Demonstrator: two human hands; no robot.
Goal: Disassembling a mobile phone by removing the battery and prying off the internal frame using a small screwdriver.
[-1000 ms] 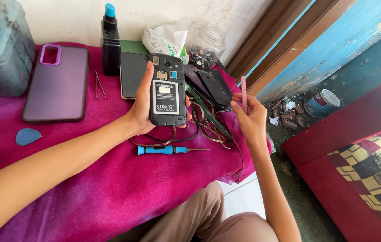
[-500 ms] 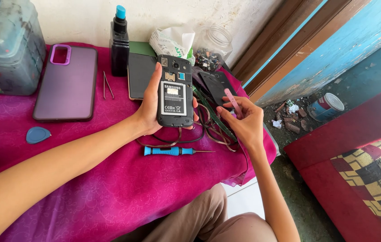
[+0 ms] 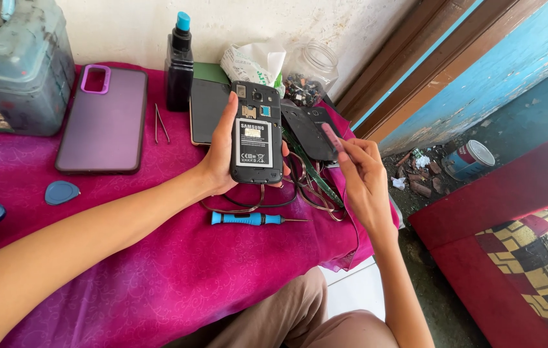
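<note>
My left hand (image 3: 219, 154) holds a dark phone (image 3: 256, 132) with its back cover off, battery side up, above the magenta cloth (image 3: 158, 258). My right hand (image 3: 361, 174) is just right of the phone, pinching a thin pink pry tool (image 3: 332, 136) that points up and left. The phone's removed black back cover (image 3: 306, 132) lies on the cloth behind my right hand. A blue-handled screwdriver (image 3: 251, 219) lies below the phone, beside loose cables (image 3: 306, 187).
A phone in a purple case (image 3: 103, 119) lies face down at left, with tweezers (image 3: 160, 124), a blue pick (image 3: 61, 191) and a dark bottle (image 3: 178, 61) nearby. A grey plastic box (image 3: 13, 71) and a glass jar (image 3: 312, 67) stand at the back. Table edge at right.
My right hand has lowered and turned the pink tool toward the phone's right edge. The left hand still holds the phone in about the same place.
</note>
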